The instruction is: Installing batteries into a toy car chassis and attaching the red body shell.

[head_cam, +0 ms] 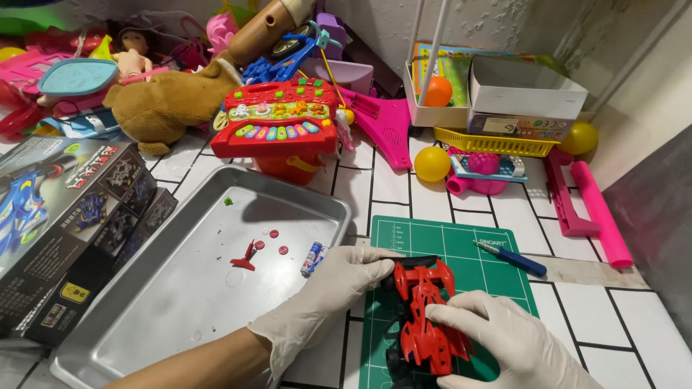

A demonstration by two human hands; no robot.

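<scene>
Gloved hands (404, 310) on red car (425, 317) (green mat (483, 259))

Scene was brightly and evenly lit from overhead. Soft shadows fell inside the metal tray (180, 302), which showed dull glare. Focus was sharp at centre; mild wide-angle bending appeared at the edges. The right-hand wall (659, 223) lay darker.

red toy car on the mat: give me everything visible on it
The red toy car is a racer-style model with a glossy, plastic-looking red shell, angular fins and cut-outs, and a black wing-like bar at its far end. A black wheel shows at the near left corner. It lies lengthwise on the green cutting mat, running away from the camera. The gloved left hand touches its far end with the fingers; the gloved right hand rests over its right side, hiding part of it.
</scene>
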